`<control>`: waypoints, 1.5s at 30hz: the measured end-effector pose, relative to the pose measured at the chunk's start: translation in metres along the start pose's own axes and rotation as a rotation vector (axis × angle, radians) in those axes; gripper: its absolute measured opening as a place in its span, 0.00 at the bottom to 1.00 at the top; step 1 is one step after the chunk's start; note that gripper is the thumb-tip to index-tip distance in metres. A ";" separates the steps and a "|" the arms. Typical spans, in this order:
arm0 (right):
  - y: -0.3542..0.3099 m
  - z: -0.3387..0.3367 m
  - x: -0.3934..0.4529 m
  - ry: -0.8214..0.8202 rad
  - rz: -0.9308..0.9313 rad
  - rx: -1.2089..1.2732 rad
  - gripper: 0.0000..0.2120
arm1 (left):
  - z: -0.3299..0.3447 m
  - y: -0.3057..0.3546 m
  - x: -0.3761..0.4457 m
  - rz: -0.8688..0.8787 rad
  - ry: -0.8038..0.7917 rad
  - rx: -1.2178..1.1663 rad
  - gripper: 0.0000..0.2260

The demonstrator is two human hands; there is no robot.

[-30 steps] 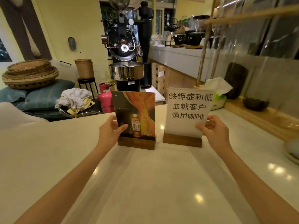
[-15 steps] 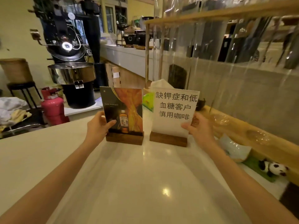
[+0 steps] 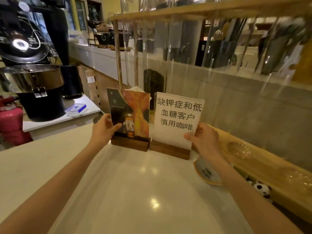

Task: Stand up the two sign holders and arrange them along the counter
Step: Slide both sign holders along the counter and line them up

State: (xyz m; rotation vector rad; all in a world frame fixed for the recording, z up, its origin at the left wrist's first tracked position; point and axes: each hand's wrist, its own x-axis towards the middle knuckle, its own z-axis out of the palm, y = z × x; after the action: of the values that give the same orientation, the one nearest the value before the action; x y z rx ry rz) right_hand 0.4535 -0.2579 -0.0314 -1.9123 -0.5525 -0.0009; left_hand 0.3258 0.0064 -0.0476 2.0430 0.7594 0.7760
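Note:
Two sign holders stand upright side by side on the pale counter (image 3: 135, 191), their wooden bases almost touching. The left sign holder (image 3: 133, 119) shows a dark and orange poster with a bottle. My left hand (image 3: 103, 130) grips its left edge, thumb across the front. The right sign holder (image 3: 175, 120) carries a white sheet with black Chinese characters. Its lower right corner is pinched by my right hand (image 3: 202, 141).
A clear plastic curtain on a wooden frame (image 3: 185, 12) hangs behind the signs. To the right run a wooden ledge (image 3: 263, 168), a small dish (image 3: 206, 174) and a panda toy (image 3: 261, 190). A coffee roaster (image 3: 32, 78) and red extinguisher (image 3: 10, 122) stand left.
Both signs have slid to the right along the counter toward the curtain, and their bases have drawn closer together. My hands keep the same grips.

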 end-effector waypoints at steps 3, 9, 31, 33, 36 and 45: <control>0.005 -0.007 0.003 0.019 -0.012 -0.023 0.16 | 0.018 0.005 0.014 0.024 -0.040 -0.012 0.20; 0.011 -0.012 0.003 0.043 -0.020 -0.035 0.14 | 0.040 0.009 0.034 0.052 -0.084 -0.055 0.21; 0.031 -0.019 -0.004 0.121 -0.052 -0.020 0.14 | 0.082 0.023 0.060 0.100 -0.225 -0.210 0.21; 0.031 -0.019 -0.004 0.126 -0.057 -0.030 0.14 | 0.083 0.024 0.060 0.104 -0.234 -0.221 0.20; 0.030 -0.019 -0.005 0.136 -0.065 -0.033 0.14 | 0.085 0.024 0.061 0.113 -0.251 -0.236 0.20; 0.032 -0.017 -0.004 0.154 -0.068 -0.069 0.13 | 0.090 0.024 0.067 0.107 -0.261 -0.254 0.18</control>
State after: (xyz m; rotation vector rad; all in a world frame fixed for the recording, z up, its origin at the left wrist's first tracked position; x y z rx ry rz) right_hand 0.4663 -0.2842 -0.0533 -1.9397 -0.5187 -0.2123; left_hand 0.4403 0.0014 -0.0544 1.9158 0.3864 0.6143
